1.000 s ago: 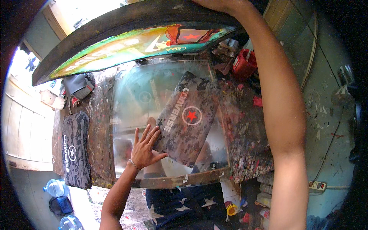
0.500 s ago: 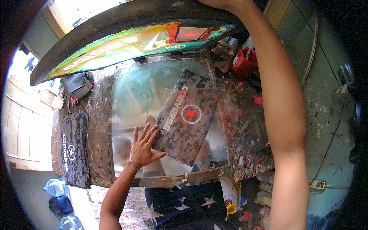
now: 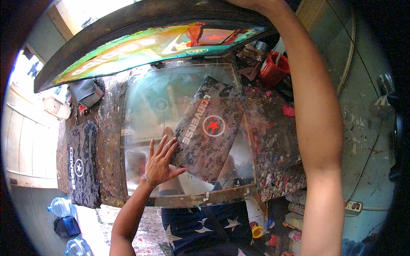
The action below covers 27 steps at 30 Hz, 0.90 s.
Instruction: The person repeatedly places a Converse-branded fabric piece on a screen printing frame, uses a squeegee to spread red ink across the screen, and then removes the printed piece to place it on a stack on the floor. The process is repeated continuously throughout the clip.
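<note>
My left hand (image 3: 161, 161) lies flat with its fingers spread, fingertips on the left edge of a grey camouflage fabric piece (image 3: 200, 155). The fabric lies slantwise on a glass sheet (image 3: 145, 100) set in the worktable and bears pale lettering and a red star in a white ring. Beyond the glass, a dark-framed printing screen (image 3: 141, 36) stands tilted up, with colourful stained mesh. At the top edge of the picture, my right hand (image 3: 250, 3) is closed on the screen's frame; its fingers are partly cut off.
Another camouflage piece (image 3: 83, 164), printed with a white star, lies on the table at left. Behind it is a grey bag-like bundle (image 3: 86, 91). A red bucket (image 3: 274, 69) stands at the back right, beyond the paint-crusted tabletop (image 3: 273, 141). Large clear bottles (image 3: 62, 208) are below left.
</note>
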{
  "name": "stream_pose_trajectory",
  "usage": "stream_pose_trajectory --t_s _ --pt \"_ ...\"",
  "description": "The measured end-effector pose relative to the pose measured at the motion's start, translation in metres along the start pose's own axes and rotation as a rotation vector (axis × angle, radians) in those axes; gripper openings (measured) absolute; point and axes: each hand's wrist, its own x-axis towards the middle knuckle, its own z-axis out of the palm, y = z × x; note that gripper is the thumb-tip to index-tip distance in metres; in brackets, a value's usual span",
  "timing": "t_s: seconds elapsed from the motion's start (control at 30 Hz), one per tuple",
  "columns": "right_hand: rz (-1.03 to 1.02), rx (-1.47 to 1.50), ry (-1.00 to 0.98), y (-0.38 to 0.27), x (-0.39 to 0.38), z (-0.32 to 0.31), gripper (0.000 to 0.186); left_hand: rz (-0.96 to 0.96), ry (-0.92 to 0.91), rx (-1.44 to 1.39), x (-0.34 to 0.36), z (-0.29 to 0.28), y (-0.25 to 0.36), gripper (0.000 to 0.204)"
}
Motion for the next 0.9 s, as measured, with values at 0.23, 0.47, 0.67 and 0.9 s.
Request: stream_pose_trajectory --t_s 0.23,0.47,0.67,0.9 --pt "-0.006 -0.005 0.04 0.0 -0.001 0.0 0.048 -0.007 0.103 -0.086 0.009 -0.015 0.02 0.073" --pt "0.087 0.03 0.019 -0.016 -0.006 -0.004 0.049 -0.125 -0.031 -1.304 0.097 -0.033 0.164 0.058" --pt "0.008 -0.035 0.127 -0.023 -0.067 0.027 0.053 -0.219 0.7 -0.065 0.078 -0.174 0.093 0.104" --pt "-0.03 0.073 -0.064 -0.074 -0.267 0.114 0.047 -0.134 0.041 -0.012 0.025 -0.13 0.051 0.05"
